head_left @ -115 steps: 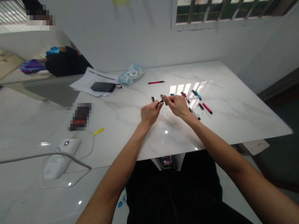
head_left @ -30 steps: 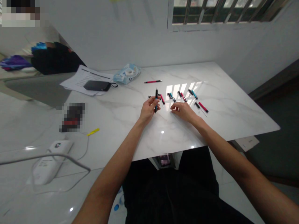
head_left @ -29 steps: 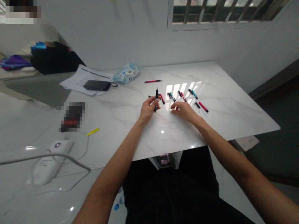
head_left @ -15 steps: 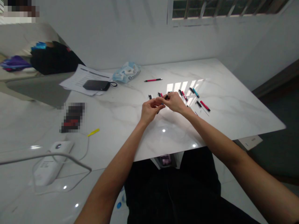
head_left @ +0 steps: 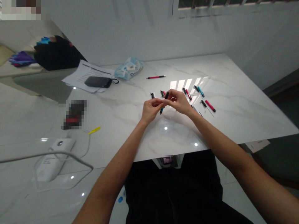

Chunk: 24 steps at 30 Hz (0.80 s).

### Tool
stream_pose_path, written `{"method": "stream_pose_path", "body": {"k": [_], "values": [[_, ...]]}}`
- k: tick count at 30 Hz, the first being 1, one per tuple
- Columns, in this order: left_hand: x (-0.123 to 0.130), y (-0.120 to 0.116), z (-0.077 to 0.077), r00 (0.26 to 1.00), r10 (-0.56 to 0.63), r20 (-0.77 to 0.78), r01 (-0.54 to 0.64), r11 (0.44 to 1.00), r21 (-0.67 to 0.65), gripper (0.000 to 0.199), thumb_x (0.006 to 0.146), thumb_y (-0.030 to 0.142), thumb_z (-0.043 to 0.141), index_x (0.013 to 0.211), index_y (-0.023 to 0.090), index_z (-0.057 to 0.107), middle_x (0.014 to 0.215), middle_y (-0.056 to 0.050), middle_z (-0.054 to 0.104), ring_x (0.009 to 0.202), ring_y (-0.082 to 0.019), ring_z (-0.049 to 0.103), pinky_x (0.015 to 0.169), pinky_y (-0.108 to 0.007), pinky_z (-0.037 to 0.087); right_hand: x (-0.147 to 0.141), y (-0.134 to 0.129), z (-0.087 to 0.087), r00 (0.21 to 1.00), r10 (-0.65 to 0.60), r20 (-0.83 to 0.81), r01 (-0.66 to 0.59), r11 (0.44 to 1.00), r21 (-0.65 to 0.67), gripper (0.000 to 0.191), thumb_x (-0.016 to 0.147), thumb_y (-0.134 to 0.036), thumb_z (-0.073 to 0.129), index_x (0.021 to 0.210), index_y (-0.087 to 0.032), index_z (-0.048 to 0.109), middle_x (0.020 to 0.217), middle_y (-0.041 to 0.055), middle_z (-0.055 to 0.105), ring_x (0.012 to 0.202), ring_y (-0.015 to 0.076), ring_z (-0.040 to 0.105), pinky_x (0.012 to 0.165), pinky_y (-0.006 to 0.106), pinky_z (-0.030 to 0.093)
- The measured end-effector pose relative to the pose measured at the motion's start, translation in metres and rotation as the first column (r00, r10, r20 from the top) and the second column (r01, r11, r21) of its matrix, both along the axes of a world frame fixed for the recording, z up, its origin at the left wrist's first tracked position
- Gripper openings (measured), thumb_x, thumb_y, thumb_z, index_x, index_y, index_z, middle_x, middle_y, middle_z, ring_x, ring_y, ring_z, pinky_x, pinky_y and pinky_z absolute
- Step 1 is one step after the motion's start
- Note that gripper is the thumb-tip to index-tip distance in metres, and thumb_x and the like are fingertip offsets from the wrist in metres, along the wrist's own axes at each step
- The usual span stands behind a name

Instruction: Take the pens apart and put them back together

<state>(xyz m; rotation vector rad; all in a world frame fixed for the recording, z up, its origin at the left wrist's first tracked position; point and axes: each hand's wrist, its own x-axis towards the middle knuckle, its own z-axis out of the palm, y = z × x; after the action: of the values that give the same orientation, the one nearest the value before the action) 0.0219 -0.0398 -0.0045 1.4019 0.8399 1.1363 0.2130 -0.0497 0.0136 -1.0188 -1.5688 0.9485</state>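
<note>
My left hand (head_left: 150,110) pinches the lower part of a pen (head_left: 161,110) with a blue barrel and a black end. Fingers of my right hand (head_left: 178,101) are closed on its black upper part, and the hands touch each other. The pen stands tilted above the white marble-patterned table (head_left: 121,124). Around the hands lie several pen parts: a black piece (head_left: 152,95) to the left, a red barrel (head_left: 188,94) with a black piece beside it, a blue barrel (head_left: 201,91), and a larger red barrel (head_left: 210,106) at the right.
A red and black pen (head_left: 156,77) lies farther back. Toward the back left are a blue-white packet (head_left: 129,68) and a dark pouch (head_left: 98,81) on papers (head_left: 79,76). At left sit a yellow strip (head_left: 94,130) and a white power strip (head_left: 54,160) with a cable.
The view has shifted slightly. The held pen now shows more of its blue barrel and black lower end below my left fingers. Both hands remain together.
</note>
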Motion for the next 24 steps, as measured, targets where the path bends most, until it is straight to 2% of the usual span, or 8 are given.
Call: {"method": "stream_pose_path", "body": {"k": [4,12,15,20,24], "values": [[-0.0006,0.0009,-0.0006,1.000,0.008,0.007,-0.008,1.000,0.020,0.045,0.073,0.057,0.099,0.086,0.016,0.084,0.085,-0.007,0.084,0.077,-0.018,0.078,0.079,-0.029,0.064,-0.0013,0.0018,-0.0031,0.996,0.045,-0.075,-0.048,0.998,-0.043,0.047,0.082,-0.064,0.090,0.092,-0.022,0.070,0.081,-0.0008,0.066,0.077,0.0165,0.063,0.068,0.029,0.052],[-0.0025,0.0034,-0.0018,0.999,0.040,-0.025,-0.040,0.999,-0.012,0.048,0.067,0.057,0.101,0.087,0.017,0.084,0.082,-0.006,0.082,0.072,-0.018,0.077,0.069,-0.030,0.065,0.0004,0.0047,-0.0082,0.990,0.082,-0.117,-0.084,0.996,-0.012,0.041,0.090,-0.050,0.081,0.122,-0.025,0.072,0.100,0.0020,0.072,0.096,0.0193,0.068,0.077,0.030,0.055],[-0.0030,0.0046,-0.0022,0.998,0.055,-0.018,-0.055,0.998,-0.004,0.048,0.066,0.056,0.102,0.086,0.016,0.084,0.082,-0.006,0.082,0.072,-0.018,0.077,0.069,-0.029,0.064,-0.0010,0.0031,-0.0064,0.983,0.106,-0.152,-0.110,0.994,-0.014,0.047,0.089,-0.050,0.083,0.127,-0.026,0.069,0.105,0.0032,0.075,0.099,0.0203,0.071,0.080,0.031,0.056],[-0.0031,0.0043,-0.0009,0.999,0.033,-0.014,-0.033,0.999,0.013,0.045,0.071,0.055,0.100,0.089,0.016,0.085,0.082,-0.006,0.082,0.074,-0.018,0.078,0.070,-0.028,0.063,0.0005,0.0037,-0.0064,0.984,0.053,-0.172,-0.063,0.997,-0.053,0.054,0.081,-0.051,0.091,0.124,-0.025,0.072,0.096,0.0006,0.074,0.090,0.0189,0.071,0.079,0.031,0.059],[-0.0027,0.0040,-0.0006,0.999,0.038,-0.001,-0.038,0.999,0.014,0.047,0.069,0.056,0.101,0.088,0.016,0.084,0.084,-0.006,0.082,0.074,-0.018,0.078,0.071,-0.030,0.065,0.0039,0.0050,-0.0068,0.974,0.098,-0.207,-0.110,0.993,-0.050,0.060,0.083,-0.048,0.090,0.135,-0.026,0.069,0.108,0.0028,0.078,0.098,0.0201,0.074,0.085,0.033,0.061]]}}
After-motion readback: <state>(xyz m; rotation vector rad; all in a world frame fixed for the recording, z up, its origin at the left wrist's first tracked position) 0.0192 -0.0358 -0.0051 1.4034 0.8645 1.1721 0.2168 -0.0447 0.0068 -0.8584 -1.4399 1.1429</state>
